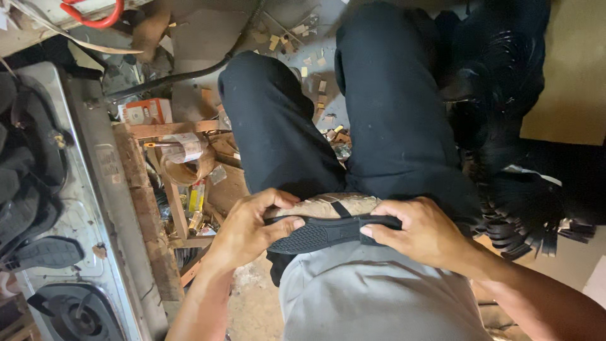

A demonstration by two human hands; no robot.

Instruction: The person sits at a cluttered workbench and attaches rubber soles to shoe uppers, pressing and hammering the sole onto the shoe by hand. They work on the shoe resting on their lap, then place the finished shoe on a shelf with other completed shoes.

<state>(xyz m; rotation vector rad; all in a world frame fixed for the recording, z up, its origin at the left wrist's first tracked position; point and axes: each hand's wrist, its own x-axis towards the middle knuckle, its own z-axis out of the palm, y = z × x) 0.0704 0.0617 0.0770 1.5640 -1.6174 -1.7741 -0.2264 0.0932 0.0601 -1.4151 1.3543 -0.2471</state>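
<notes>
Both hands hold a black sole (325,232) with a tan, worn upper layer across the lap, just above the knees of the black trousers (379,126). The left hand (249,227) is clamped on its rounded end, thumb on top and fingers curled under; the right hand (423,233) pinches the other end along the edge, fingers closed on it. The sole looks light, thin and flexible, with a ribbed tread that should give grip rather than slip; its layers seem loosely joined, so holding at both ends along the rim, as now, seems the safest purchase. To the left, on a cluttered wooden frame (158,208), sits an orange and white box (146,111), a roll with a white printed label (184,146) and a small yellow packet (197,197). More black soles (44,252) lie on a metal sheet (107,208) at far left. Red handles (95,16) show at the top.
</notes>
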